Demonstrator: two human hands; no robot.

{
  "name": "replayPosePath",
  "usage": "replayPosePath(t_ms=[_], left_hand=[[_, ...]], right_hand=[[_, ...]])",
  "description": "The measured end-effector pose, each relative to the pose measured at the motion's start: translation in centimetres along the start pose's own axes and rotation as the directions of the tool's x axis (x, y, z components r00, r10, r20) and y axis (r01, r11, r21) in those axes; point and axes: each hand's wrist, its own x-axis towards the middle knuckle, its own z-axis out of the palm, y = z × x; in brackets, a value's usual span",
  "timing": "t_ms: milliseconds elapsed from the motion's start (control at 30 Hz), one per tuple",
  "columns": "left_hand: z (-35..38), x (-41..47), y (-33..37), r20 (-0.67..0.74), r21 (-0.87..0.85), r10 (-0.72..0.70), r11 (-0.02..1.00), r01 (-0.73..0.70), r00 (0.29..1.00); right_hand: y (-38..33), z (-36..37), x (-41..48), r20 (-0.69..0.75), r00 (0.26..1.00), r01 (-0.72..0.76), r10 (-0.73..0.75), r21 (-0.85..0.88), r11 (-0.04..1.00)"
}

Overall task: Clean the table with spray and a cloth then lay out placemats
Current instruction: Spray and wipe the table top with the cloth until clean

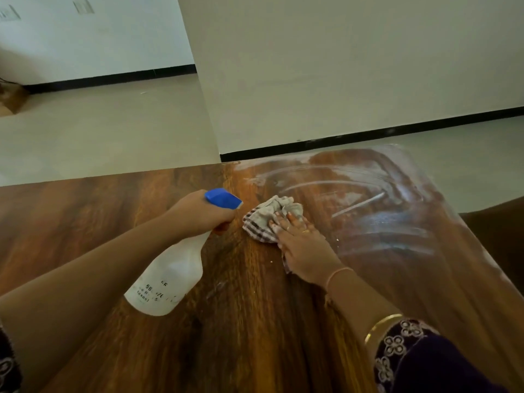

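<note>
From the head view, the left hand (202,214) is curled round the neck of a white spray bottle (167,276), gripping it just under the blue nozzle (224,197), which points away from the person toward the cloth. The bottle's body hangs back from that hand toward the person, tilted above the wooden table (85,222), with faint printed marks on its lower part. Just beside the nozzle, on the side away from the left hand, the right hand (304,245) lies flat with its fingers stretched out, pressing down on a crumpled checked cloth (268,219); the cloth bunches out beyond the fingertips and along the thumb side, and a corner shows under the heel of the hand. Rings sit on two fingers, a thin thread circles the wrist, and a gold bangle (381,326) rests against a dark embroidered sleeve (419,361). Beyond the right hand, pale smeared streaks (368,194) cover the tabletop out to its far corner. Past the table lie a light floor (99,131) and a white wall (340,66) with black skirting.
</note>
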Motion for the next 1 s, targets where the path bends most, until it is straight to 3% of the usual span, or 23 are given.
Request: replayPosePath(t_ms=[100, 167, 233, 333, 467, 633, 767, 833, 1000], left_hand=[[0.0, -0.3, -0.3, 0.005, -0.004, -0.008, 1.000, 0.008, 1.000], [-0.3, -0.5, -0.7, 0.001, -0.012, -0.010, 1.000, 0.010, 1.000], [-0.6, -0.7, -1.2, -0.010, -0.034, -0.010, 0.999, 0.010, 1.000], [-1.0, -1.0, -1.8, -0.014, -0.092, -0.029, 0.995, 0.027, 0.999], [-0.9, -1.6, -2.4, -0.002, -0.117, -0.027, 0.993, 0.026, 1.000], [-0.7, -3.4, -2.7, -0.090, -0.206, -0.034, 0.978, 0.015, 0.995], [-0.5, -5.2, -3.0, -0.114, -0.273, -0.085, 0.961, 0.051, 0.990], [-0.8, -6.1, -3.1, -0.107, -0.289, -0.117, 0.954, 0.082, 0.987], [-1.5, -8.4, -3.9, -0.005, -0.273, -0.146, 0.952, 0.139, 0.989]], right_hand=[[3.3, -1.2, -0.9, -0.023, 0.984, -0.172, 0.175, 0.102, 0.980], [4.3, -1.6, -1.2, -0.044, 0.941, -0.331, 0.335, 0.086, 0.940], [3.5, -1.4, -1.1, -0.076, 0.910, -0.401, 0.407, 0.085, 0.912], [0.3, -0.5, -1.3, -0.099, 0.920, -0.365, 0.380, 0.140, 0.920], [-5.7, 1.1, -1.9, -0.080, 0.975, -0.195, 0.205, 0.121, 0.973], [-13.2, 2.4, -2.0, 0.014, 1.000, -0.008, 0.006, 0.159, 0.987], [-13.1, 2.9, -3.0, 0.057, 0.994, 0.091, -0.096, 0.078, 0.993], [-10.7, 2.5, -3.3, 0.025, 0.998, 0.063, -0.064, 0.038, 0.997], [-4.8, 0.9, -3.9, -0.022, 0.977, -0.211, 0.213, 0.056, 0.976]])
